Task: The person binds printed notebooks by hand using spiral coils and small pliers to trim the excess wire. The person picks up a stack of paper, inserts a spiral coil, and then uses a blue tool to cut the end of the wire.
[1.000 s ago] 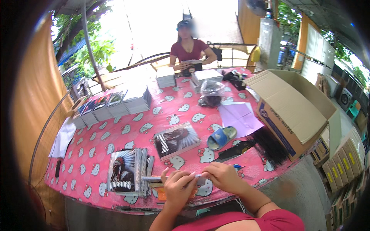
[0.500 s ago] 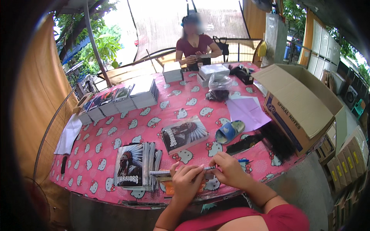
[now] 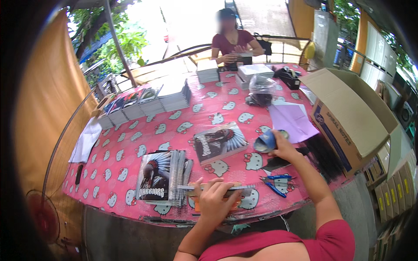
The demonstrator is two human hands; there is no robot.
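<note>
Left hand: wrapped around the notebook, fingers over its upper edge (image 3: 214, 196); serves as dial centre, twelve toward the far side.
Notebook: narrow coil-side edge uppermost, running nine to three (image 3: 245, 187); likely light, stiff-covered, pages prone to fanning; best pinched across both covers, clear of the wire.
Left arm: enters from six, bent, wrist low.
Right hand: at half past one, fingers curled over the slipper (image 3: 284, 147); cannot tell whether the grip is firm.
Slipper: blue strap, under those fingers (image 3: 264, 142); probably light, bendy, not fragile; strap or sole edge offers a hold.
Right arm: stretched from four o'clock, elbow nearly straight.
Pliers: blue-handled, near three, untouched (image 3: 276, 189).
Notebook stack: just beside, toward ten (image 3: 153, 176).
Thick book: twelve, lying flat (image 3: 221, 142).
Purple sheet: half past one, beyond slipper (image 3: 295, 124).
Carton: two o'clock, flaps up (image 3: 344, 124).
</note>
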